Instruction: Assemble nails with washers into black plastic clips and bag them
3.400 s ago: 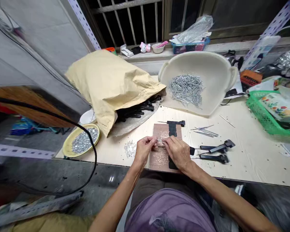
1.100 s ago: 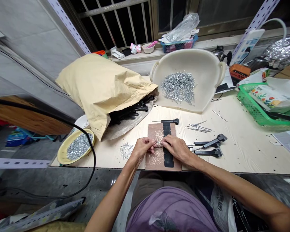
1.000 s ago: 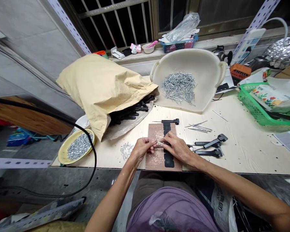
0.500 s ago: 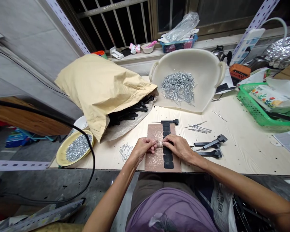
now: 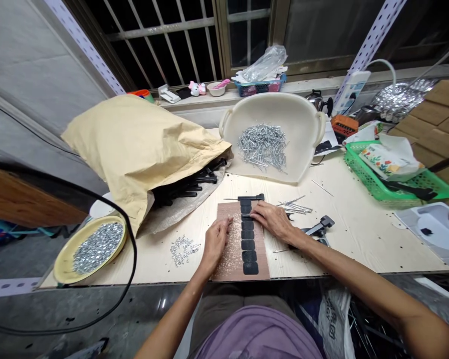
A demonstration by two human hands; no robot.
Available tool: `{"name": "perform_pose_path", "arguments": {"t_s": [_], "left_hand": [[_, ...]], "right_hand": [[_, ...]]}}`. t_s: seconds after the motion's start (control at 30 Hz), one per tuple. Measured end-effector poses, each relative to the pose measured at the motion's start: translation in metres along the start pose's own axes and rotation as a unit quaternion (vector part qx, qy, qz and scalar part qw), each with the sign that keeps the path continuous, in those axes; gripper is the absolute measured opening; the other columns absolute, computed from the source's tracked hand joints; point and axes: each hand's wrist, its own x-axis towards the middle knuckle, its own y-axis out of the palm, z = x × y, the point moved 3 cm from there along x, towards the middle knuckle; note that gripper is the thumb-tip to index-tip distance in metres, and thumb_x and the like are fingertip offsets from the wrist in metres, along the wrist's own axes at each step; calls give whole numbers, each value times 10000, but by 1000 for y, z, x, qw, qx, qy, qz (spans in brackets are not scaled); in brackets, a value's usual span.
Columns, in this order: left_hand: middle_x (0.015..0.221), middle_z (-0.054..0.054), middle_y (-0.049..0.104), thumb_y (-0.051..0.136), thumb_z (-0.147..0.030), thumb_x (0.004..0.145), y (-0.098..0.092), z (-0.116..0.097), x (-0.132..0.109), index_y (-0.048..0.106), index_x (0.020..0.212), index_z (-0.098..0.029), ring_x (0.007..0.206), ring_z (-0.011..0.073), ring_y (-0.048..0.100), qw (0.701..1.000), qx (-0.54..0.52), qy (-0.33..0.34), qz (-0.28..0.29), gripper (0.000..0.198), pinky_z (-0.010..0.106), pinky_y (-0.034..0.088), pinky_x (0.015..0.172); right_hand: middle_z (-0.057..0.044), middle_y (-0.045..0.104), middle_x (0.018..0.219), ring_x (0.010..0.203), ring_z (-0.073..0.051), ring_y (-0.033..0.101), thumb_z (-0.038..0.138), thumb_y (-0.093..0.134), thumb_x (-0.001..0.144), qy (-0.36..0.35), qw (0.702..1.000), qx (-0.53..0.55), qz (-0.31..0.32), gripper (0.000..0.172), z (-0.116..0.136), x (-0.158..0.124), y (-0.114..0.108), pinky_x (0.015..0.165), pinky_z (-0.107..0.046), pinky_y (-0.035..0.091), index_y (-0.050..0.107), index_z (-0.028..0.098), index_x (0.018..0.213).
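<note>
A brown board [image 5: 262, 260] lies at the table's near edge with a row of black plastic parts [image 5: 248, 244] down its middle and tiny silver bits scattered on its left half. My left hand [image 5: 214, 242] rests on those bits, fingers stretched forward, holding nothing I can see. My right hand [image 5: 271, 220] is at the top of the row, fingertips pinched on one black part [image 5: 246, 216] with a thin pin sticking out to the left. Another black part [image 5: 250, 198] lies just above the board.
A cream tray [image 5: 305, 112] of metal pins stands behind. A tan sack [image 5: 134, 144] spills black parts at left. Also about: a yellow plate [image 5: 65, 257] of silver bits, a small silver heap [image 5: 182, 247], loose pins [image 5: 296, 205], black parts [image 5: 321, 226], a green basket [image 5: 370, 182].
My hands have come apart. The left dropped onto the board's silver bits; the right moved up to the top of the row. My view has tilted upward.
</note>
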Motion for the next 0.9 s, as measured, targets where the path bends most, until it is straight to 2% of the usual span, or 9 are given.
{"name": "perform_pose_path", "arguments": {"t_s": [0.1, 0.23, 0.43, 0.57, 0.6, 0.63, 0.77, 0.8, 0.9], "left_hand": [[716, 29, 593, 476, -444, 859, 4, -3, -3, 702, 768, -183, 724, 170, 560, 990, 95, 89, -45, 357, 255, 410, 698], [823, 36, 635, 454, -392, 881, 4, 1, -5, 705, 944, -208, 775, 179, 574, 986, 124, 93, -57, 317, 264, 410, 736], [897, 42, 663, 467, -381, 875, 3, 4, -4, 706, 965, -208, 823, 183, 595, 988, 109, 89, -66, 308, 261, 419, 758], [909, 45, 674, 450, -382, 883, 4, 4, -4, 702, 964, -198, 819, 182, 601, 986, 120, 87, -71, 322, 271, 435, 754], [916, 46, 674, 438, -385, 888, 4, 4, -4, 698, 967, -192, 819, 182, 603, 986, 126, 86, -71, 333, 274, 440, 754], [921, 48, 674, 427, -388, 892, 4, 4, -4, 694, 972, -186, 816, 181, 604, 985, 132, 86, -72, 344, 277, 445, 752], [891, 51, 672, 406, -393, 902, 4, 3, -4, 687, 991, -172, 789, 175, 611, 983, 146, 82, -78, 368, 283, 457, 744], [880, 50, 672, 403, -394, 904, 3, 3, -4, 687, 990, -171, 782, 174, 613, 982, 149, 81, -80, 372, 284, 458, 739], [862, 47, 674, 400, -396, 904, 3, 3, -4, 692, 971, -172, 765, 171, 614, 981, 157, 81, -79, 374, 281, 460, 724]], "right_hand": [[-25, 591, 848, 806, -137, 509, 336, 409, 944, -46, 998, -31, 7, 274, -6, 4, 2, 619, -229, 336, 614, 192, 834], [-27, 597, 836, 800, -146, 475, 333, 397, 947, -134, 990, -26, 40, 285, -6, 2, 2, 627, -243, 338, 617, 191, 835], [-36, 575, 796, 765, -135, 464, 256, 377, 957, -106, 994, -28, 9, 267, -9, -2, 4, 600, -232, 349, 596, 155, 843], [-19, 555, 750, 727, -125, 449, 163, 343, 956, -285, 955, -20, 76, 276, 8, -19, 11, 591, -230, 349, 583, 160, 820], [-18, 553, 751, 724, -124, 448, 161, 347, 955, -307, 948, -15, 84, 272, 9, -18, 11, 590, -230, 351, 581, 159, 816], [-20, 551, 754, 719, -122, 449, 160, 345, 955, -299, 951, -13, 78, 272, 7, -15, 10, 585, -229, 353, 579, 155, 816], [-31, 540, 746, 694, -123, 450, 179, 329, 960, -177, 984, -25, -8, 285, -5, 2, 2, 545, -224, 367, 575, 130, 823], [-30, 537, 741, 696, -123, 452, 181, 334, 958, -193, 981, -28, -6, 279, -3, 0, 3, 544, -223, 374, 572, 131, 822], [-2, 531, 728, 701, -104, 458, 152, 344, 953, -331, 941, -21, 66, 269, 10, -15, 8, 560, -207, 388, 558, 160, 790]]}}
